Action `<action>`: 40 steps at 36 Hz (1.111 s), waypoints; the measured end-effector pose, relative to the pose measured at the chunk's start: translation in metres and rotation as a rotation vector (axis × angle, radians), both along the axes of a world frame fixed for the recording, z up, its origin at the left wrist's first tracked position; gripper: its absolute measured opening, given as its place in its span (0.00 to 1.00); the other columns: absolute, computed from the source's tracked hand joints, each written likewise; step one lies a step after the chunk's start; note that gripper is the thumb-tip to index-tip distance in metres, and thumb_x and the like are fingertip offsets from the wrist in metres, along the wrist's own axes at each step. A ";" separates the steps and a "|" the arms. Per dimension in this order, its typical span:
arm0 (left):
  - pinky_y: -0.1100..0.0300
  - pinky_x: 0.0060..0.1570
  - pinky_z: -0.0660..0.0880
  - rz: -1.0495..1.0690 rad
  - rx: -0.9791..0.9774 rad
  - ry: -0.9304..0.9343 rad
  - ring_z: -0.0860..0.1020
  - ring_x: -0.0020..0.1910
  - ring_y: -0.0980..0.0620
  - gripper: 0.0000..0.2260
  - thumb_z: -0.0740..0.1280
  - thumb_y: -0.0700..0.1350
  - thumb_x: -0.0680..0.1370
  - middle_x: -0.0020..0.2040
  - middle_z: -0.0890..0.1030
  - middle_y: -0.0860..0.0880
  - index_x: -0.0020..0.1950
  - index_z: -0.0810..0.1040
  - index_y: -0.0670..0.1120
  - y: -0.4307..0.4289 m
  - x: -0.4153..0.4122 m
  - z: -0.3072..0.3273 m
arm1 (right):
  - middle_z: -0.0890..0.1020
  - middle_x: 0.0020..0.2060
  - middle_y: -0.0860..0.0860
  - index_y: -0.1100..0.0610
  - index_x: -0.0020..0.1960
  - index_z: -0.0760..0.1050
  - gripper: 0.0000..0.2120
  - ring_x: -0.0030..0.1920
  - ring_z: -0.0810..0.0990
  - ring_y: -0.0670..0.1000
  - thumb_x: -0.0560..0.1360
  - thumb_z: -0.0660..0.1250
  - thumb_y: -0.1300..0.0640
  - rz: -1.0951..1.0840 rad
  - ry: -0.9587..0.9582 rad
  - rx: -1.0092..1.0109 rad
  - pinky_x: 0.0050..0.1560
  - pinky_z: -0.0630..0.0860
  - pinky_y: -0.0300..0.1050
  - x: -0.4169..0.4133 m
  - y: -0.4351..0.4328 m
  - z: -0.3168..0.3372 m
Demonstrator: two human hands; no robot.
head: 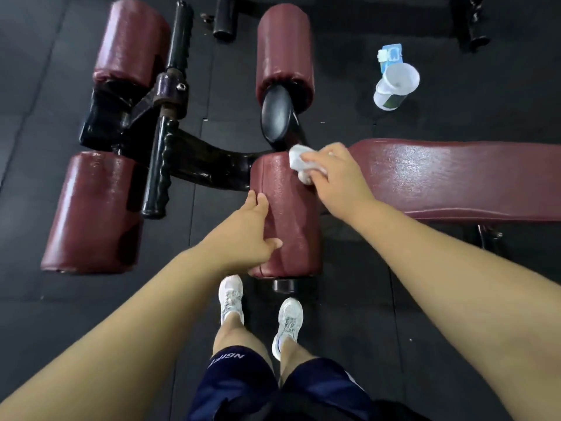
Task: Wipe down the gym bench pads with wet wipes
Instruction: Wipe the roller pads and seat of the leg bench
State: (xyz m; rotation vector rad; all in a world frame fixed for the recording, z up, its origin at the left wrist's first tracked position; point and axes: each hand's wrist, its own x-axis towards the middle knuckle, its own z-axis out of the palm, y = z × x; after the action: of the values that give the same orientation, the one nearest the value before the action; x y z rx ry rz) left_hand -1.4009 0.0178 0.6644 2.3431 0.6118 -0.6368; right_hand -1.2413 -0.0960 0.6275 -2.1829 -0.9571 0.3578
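A maroon roller pad stands in front of me at the head of the bench. My left hand grips its left side, thumb on top and fingers round the edge. My right hand presses a crumpled white wet wipe onto the pad's far right corner. The long maroon bench pad stretches to the right and looks shiny and wet. Three more maroon roller pads are in view: far centre, far left, near left.
A black steel frame with a ribbed handle bar joins the rollers. On the black rubber floor at the far right lie a clear plastic cup and a blue wipe packet. My feet in white shoes stand just below the near roller.
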 end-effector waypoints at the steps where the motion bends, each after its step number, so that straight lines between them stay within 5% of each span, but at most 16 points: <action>1: 0.61 0.68 0.60 0.024 -0.052 0.006 0.61 0.74 0.48 0.39 0.66 0.50 0.77 0.78 0.42 0.46 0.78 0.43 0.46 0.004 -0.004 -0.003 | 0.67 0.49 0.51 0.58 0.59 0.78 0.13 0.49 0.70 0.49 0.77 0.61 0.65 0.008 -0.004 -0.008 0.46 0.62 0.27 0.003 0.007 0.001; 4: 0.61 0.72 0.56 0.166 -0.263 -0.011 0.55 0.75 0.54 0.39 0.66 0.45 0.77 0.78 0.44 0.54 0.78 0.42 0.50 0.012 -0.018 -0.015 | 0.67 0.49 0.49 0.56 0.59 0.77 0.13 0.48 0.68 0.47 0.79 0.59 0.62 0.048 -0.025 -0.013 0.46 0.62 0.24 0.001 0.020 0.002; 10: 0.60 0.74 0.54 0.271 -0.372 -0.079 0.52 0.74 0.62 0.39 0.64 0.47 0.72 0.77 0.49 0.58 0.78 0.47 0.52 0.012 -0.022 -0.021 | 0.70 0.47 0.55 0.59 0.55 0.79 0.11 0.46 0.72 0.57 0.77 0.61 0.60 0.162 -0.094 -0.014 0.51 0.71 0.49 -0.032 -0.005 -0.002; 13: 0.73 0.64 0.60 0.255 -0.300 -0.138 0.65 0.65 0.63 0.29 0.63 0.40 0.76 0.71 0.63 0.61 0.76 0.58 0.47 0.014 -0.020 -0.016 | 0.71 0.47 0.56 0.61 0.56 0.79 0.14 0.44 0.73 0.55 0.76 0.61 0.56 0.266 -0.018 0.009 0.49 0.70 0.44 -0.058 -0.039 0.001; 17: 0.62 0.65 0.66 0.235 -0.108 -0.259 0.72 0.63 0.54 0.26 0.64 0.43 0.78 0.74 0.63 0.53 0.75 0.62 0.47 0.012 -0.019 -0.007 | 0.71 0.48 0.54 0.58 0.57 0.78 0.14 0.44 0.70 0.49 0.76 0.61 0.52 0.462 0.005 -0.051 0.47 0.68 0.36 -0.075 -0.071 0.007; 22: 0.63 0.70 0.55 0.081 0.024 -0.197 0.58 0.75 0.52 0.27 0.62 0.47 0.80 0.77 0.56 0.47 0.76 0.58 0.45 -0.002 -0.014 -0.003 | 0.72 0.48 0.60 0.60 0.56 0.78 0.13 0.45 0.72 0.54 0.75 0.62 0.59 0.462 -0.143 0.005 0.47 0.71 0.43 -0.050 -0.051 -0.003; 29: 0.58 0.65 0.64 0.076 -0.003 -0.086 0.63 0.72 0.48 0.28 0.55 0.50 0.81 0.78 0.43 0.50 0.78 0.48 0.47 -0.008 -0.018 -0.010 | 0.67 0.49 0.55 0.60 0.55 0.79 0.11 0.48 0.68 0.52 0.76 0.61 0.65 0.070 -0.103 -0.026 0.50 0.63 0.39 0.013 0.018 -0.011; 34: 0.68 0.69 0.46 0.148 -0.189 -0.084 0.47 0.76 0.58 0.29 0.56 0.48 0.82 0.78 0.44 0.52 0.78 0.44 0.47 0.005 -0.030 -0.024 | 0.65 0.49 0.51 0.62 0.53 0.78 0.10 0.48 0.67 0.49 0.78 0.58 0.63 0.000 -0.073 -0.053 0.49 0.61 0.33 0.013 0.028 -0.010; 40: 0.70 0.68 0.49 0.204 -0.241 -0.137 0.52 0.75 0.58 0.26 0.59 0.47 0.81 0.78 0.54 0.51 0.77 0.54 0.45 0.009 -0.029 -0.020 | 0.68 0.48 0.55 0.58 0.54 0.78 0.09 0.46 0.70 0.50 0.76 0.62 0.62 0.192 0.000 0.059 0.53 0.64 0.29 -0.042 -0.027 -0.006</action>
State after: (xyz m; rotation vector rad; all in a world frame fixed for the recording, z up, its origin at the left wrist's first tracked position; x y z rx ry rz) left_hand -1.4299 0.0272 0.6441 2.0492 0.6619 -0.4275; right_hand -1.2832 -0.1234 0.6216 -2.0435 -1.1663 0.4142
